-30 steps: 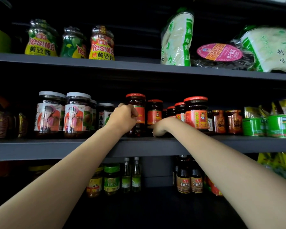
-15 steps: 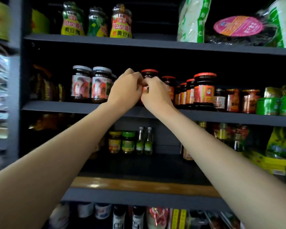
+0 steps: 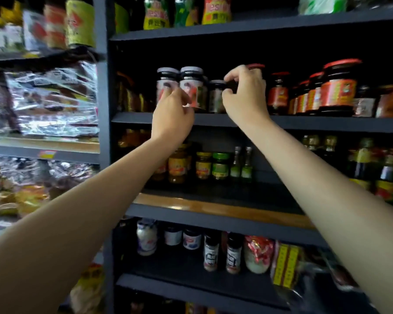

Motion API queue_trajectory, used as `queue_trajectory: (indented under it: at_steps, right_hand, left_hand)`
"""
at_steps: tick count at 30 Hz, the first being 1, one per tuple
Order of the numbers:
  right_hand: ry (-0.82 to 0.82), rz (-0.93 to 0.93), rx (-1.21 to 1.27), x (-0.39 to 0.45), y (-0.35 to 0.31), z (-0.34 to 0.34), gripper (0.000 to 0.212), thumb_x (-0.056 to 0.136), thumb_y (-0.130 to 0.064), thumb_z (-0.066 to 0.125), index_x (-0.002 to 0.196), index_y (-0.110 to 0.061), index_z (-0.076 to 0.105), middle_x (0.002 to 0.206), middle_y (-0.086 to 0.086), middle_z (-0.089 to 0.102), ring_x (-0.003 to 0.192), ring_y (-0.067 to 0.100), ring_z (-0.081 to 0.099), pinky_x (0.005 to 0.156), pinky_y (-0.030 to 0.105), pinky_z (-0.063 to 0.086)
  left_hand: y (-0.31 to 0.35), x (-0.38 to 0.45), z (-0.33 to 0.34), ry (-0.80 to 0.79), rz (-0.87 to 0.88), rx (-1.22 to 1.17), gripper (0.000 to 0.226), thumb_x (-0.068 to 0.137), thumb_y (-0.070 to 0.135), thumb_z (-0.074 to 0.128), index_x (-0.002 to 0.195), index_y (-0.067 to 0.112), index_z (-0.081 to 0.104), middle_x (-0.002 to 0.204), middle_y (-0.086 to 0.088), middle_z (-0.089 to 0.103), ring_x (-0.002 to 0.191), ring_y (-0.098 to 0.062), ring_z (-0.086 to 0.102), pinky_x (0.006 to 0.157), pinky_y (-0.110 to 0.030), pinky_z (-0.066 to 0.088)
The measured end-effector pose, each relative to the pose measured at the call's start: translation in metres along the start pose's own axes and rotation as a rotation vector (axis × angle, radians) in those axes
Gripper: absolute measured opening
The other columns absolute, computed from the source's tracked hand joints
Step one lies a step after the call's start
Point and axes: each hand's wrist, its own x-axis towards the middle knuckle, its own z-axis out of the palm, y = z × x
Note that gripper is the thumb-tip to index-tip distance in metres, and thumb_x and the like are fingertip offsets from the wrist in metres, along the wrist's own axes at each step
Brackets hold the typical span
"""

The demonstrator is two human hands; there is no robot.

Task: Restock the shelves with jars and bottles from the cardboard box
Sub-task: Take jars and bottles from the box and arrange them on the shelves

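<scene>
The small dark glass jar with a black lid stands on the grey middle shelf, just right of the two taller white-lidded jars with picture labels and left of the red-lidded dark sauce jars. The right hand is at its right side with fingers curled toward the lid; it seems to pinch the lid rim, but the blur does not let me be sure. The left hand is lower and nearer, fingers loosely bent before the white-lidded jars, and I cannot tell if it touches them.

The step, as I judge it, is to settle this jar into the row. It is better to steady the neighbour jars with the left hand, push the small jar straight to the far side, keep it upright, and turn the label to face near. Glass against glass can knock, so release slowly. The cardboard box is not in view.
</scene>
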Motion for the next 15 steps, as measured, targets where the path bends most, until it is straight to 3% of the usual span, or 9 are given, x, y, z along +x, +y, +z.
queue_trajectory:
  at_steps: [4, 7, 11, 13, 15]
  right_hand:
    - [0.088, 0.090, -0.207, 0.021, 0.060, -0.055, 0.023, 0.090, -0.010, 0.051, 0.112, -0.010, 0.055, 0.127, 0.010, 0.042, 0.121, 0.026, 0.038, 0.097, 0.025, 0.030]
    - [0.174, 0.280, -0.298, 0.036, 0.103, -0.102, 0.032, 0.088, -0.016, 0.058, 0.119, -0.010, 0.049, 0.133, 0.014, 0.041, 0.125, 0.029, 0.037, 0.098, 0.031, 0.033]
    - [-0.104, 0.517, -0.279, 0.040, 0.140, -0.128, 0.072, 0.085, -0.032, 0.067, 0.139, -0.004, 0.027, 0.140, 0.016, 0.041, 0.128, 0.032, 0.042, 0.097, 0.037, 0.038]
    - [-0.155, 0.499, -0.283, 0.042, 0.149, -0.130, 0.069, 0.083, -0.034, 0.069, 0.134, -0.003, 0.035, 0.134, 0.015, 0.046, 0.122, 0.032, 0.047, 0.092, 0.036, 0.041]
    - [-0.175, 0.478, -0.307, 0.046, 0.152, -0.130, 0.048, 0.083, -0.031, 0.070, 0.116, -0.003, 0.047, 0.121, 0.013, 0.053, 0.113, 0.031, 0.052, 0.084, 0.033, 0.041]
  left_hand:
    - [0.054, 0.015, 0.049, -0.100, 0.122, -0.079, 0.027, 0.088, 0.011, 0.051, 0.114, 0.006, 0.057, 0.119, -0.014, 0.053, 0.108, -0.030, 0.054, 0.087, -0.031, 0.039]
    - [0.100, 0.015, 0.082, -0.219, 0.198, -0.098, 0.038, 0.089, 0.012, 0.049, 0.127, 0.013, 0.052, 0.127, -0.012, 0.052, 0.116, -0.031, 0.050, 0.096, -0.038, 0.038]
    - [0.138, 0.011, 0.119, -0.372, 0.240, 0.018, 0.047, 0.092, 0.016, 0.042, 0.138, 0.024, 0.041, 0.131, -0.007, 0.054, 0.125, -0.027, 0.042, 0.106, -0.038, 0.023]
    - [0.146, 0.011, 0.129, -0.379, 0.263, 0.088, 0.045, 0.093, 0.018, 0.038, 0.138, 0.025, 0.041, 0.128, -0.007, 0.056, 0.125, -0.026, 0.041, 0.108, -0.038, 0.018]
    - [0.152, 0.014, 0.131, -0.404, 0.267, 0.089, 0.044, 0.094, 0.019, 0.036, 0.137, 0.026, 0.043, 0.129, -0.006, 0.056, 0.126, -0.027, 0.040, 0.108, -0.039, 0.017]
